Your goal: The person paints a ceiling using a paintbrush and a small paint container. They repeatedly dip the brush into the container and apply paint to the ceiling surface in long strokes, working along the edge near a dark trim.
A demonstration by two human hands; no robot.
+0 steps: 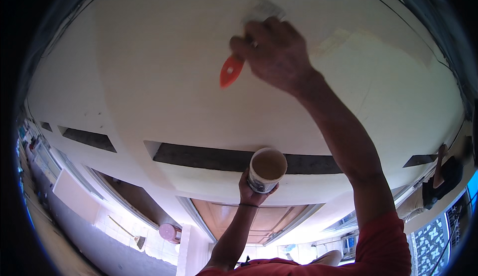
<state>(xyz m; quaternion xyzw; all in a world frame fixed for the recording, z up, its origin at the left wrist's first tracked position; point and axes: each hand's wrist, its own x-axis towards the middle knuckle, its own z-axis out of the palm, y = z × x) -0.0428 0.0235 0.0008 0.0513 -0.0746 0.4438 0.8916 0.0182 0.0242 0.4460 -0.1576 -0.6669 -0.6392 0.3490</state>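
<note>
My right hand (279, 52) is closed around a paintbrush (231, 72) with an orange handle, raised against the pale wall (174, 67). The brush's bristle end is blurred by motion and seems to touch the wall. Lower down, my left hand (251, 191) grips a white paint bucket (264, 182) from below and the side. Its open top shows cream-coloured paint (269, 165). A damp-looking, yellowish patch (341, 39) marks the wall to the right of my right hand.
A long dark recess (209, 157) runs across the wall behind the bucket. Below is a wooden door (239, 216). Another person (443, 181) in dark clothes stands at the far right. A pink stool (170, 232) and a broom (138, 241) are on the floor at lower left.
</note>
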